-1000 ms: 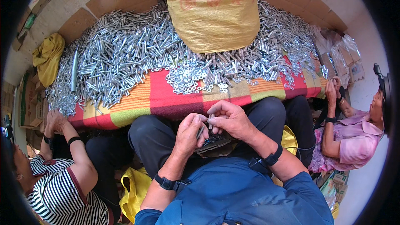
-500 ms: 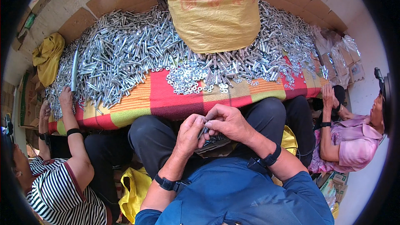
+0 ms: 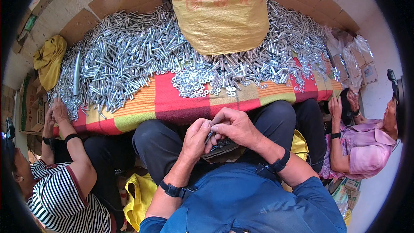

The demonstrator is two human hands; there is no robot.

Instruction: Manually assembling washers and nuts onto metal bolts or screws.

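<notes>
Both hands meet over my lap, fingers pinched together. My left hand (image 3: 196, 140) is closed around a small grey metal bolt (image 3: 209, 136), and only a short length of it shows. My right hand (image 3: 236, 127) has its thumb and forefinger pressed at the bolt's upper end; whether a nut or washer sits between them is hidden. Beyond my knees, a broad heap of metal bolts (image 3: 125, 51) covers a checked blanket (image 3: 177, 108). A pile of washers and nuts (image 3: 192, 80) lies at its near edge. Below my hands, more metal pieces (image 3: 222, 146) show partly.
A large yellow woven sack (image 3: 222, 21) rests on the heap. At left, a person in a striped top (image 3: 64, 196) works at the pile; at right sits a person in pink (image 3: 371, 153). Yellow sacks (image 3: 140, 198) lie by my legs. Cardboard (image 3: 125, 0) borders the back.
My hands stay almost in place, still holding the bolt. The left person's hands have come together lower down at the pile's edge. The right person's hands have moved apart.
</notes>
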